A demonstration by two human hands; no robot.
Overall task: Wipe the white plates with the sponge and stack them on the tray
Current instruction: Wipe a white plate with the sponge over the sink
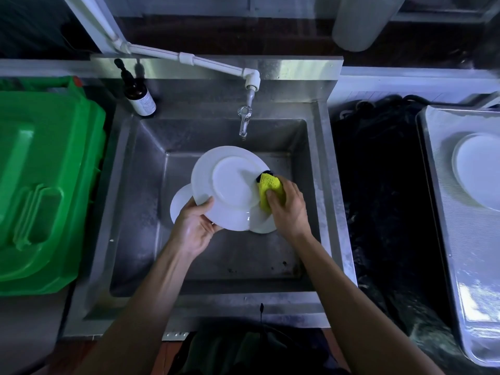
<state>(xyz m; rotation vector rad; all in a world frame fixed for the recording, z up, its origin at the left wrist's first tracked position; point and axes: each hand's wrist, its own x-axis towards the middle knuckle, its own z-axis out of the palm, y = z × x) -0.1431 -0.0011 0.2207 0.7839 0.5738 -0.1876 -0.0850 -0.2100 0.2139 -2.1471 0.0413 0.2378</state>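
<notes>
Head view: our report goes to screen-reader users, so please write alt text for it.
Over a steel sink, the left hand holds a white plate while the right hand presses a yellow sponge against it. More plates lie beneath; one plate sits on a tray at right.

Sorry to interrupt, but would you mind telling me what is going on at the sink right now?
A person is washing up at a steel sink. The left hand grips the lower edge of a white plate, holding it tilted with its underside showing, while the right hand presses a yellow sponge against the plate's right side. More white plates lie in the basin beneath it. One plate already sits on the metal tray to the right.
</notes>
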